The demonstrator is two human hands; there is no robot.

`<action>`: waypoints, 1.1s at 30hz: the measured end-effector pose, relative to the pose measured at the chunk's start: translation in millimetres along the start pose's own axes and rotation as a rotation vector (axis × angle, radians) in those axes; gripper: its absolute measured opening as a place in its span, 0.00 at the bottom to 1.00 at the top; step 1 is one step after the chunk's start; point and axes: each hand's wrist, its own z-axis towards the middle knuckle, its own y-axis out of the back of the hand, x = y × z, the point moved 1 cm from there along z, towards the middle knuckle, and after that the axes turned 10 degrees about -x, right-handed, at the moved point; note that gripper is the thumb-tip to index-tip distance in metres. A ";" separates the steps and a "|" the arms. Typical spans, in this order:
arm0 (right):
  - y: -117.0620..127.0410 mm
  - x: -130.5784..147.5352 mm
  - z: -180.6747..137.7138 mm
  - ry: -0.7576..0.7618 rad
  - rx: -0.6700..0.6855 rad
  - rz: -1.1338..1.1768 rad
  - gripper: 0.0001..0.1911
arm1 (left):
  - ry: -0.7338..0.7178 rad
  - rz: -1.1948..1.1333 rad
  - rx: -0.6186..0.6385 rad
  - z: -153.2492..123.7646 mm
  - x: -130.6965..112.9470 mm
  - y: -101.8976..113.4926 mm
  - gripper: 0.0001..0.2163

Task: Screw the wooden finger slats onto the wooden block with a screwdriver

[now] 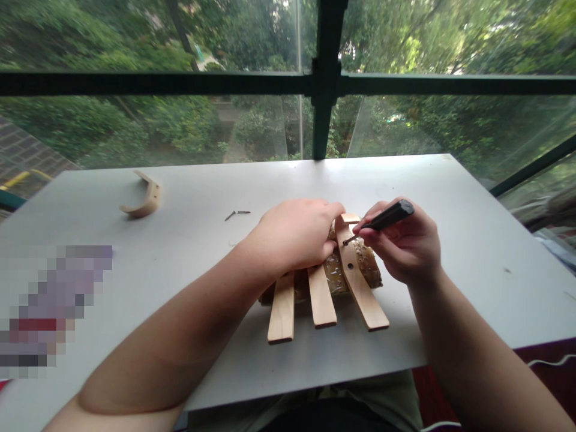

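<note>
My right hand (416, 252) is closed round a screwdriver (389, 215) with a black handle. Its tip meets a screw in the upper hole of a curved wooden piece (360, 288), while a lower hole shows bare. That piece lies across a brown block (371, 267) with a shiny, wrapped-looking surface. From the left, my left hand (299, 231) presses down over the block, its fingers and thumb closed against the curved piece's upper part. Two similar wooden pieces, a middle one (323, 300) and a left one (282, 312), stick out toward me, their far ends hidden under my left hand.
On the white table (193, 240) lie two loose screws (236, 213), left of the block. Another curved wooden piece (150, 198) with holes rests at the far left. A pixelated patch (58, 306) covers something at the left edge. Windows with a dark frame (327, 78) stand behind the table.
</note>
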 end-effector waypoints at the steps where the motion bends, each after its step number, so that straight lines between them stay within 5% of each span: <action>1: 0.1 0.8 0.2 -0.004 -0.003 -0.012 0.09 | 0.000 -0.001 0.001 0.0 -0.2 0.2 0.13; 8: -1.8 6.3 2.6 0.064 -0.024 -0.073 0.17 | 0.003 -0.008 -0.005 0.0 -1.4 1.2 0.12; 17: -4.8 3.0 -0.6 0.030 -0.033 -0.020 0.10 | -0.003 -0.010 -0.003 -0.1 -0.9 -0.1 0.13; 22: -7.7 4.5 -1.3 -0.014 -0.070 0.048 0.15 | 0.002 -0.005 0.008 0.6 -1.4 0.9 0.10; 33: -2.9 7.5 -2.1 -0.093 0.060 0.086 0.12 | -0.006 -0.005 -0.006 1.1 -1.7 2.0 0.09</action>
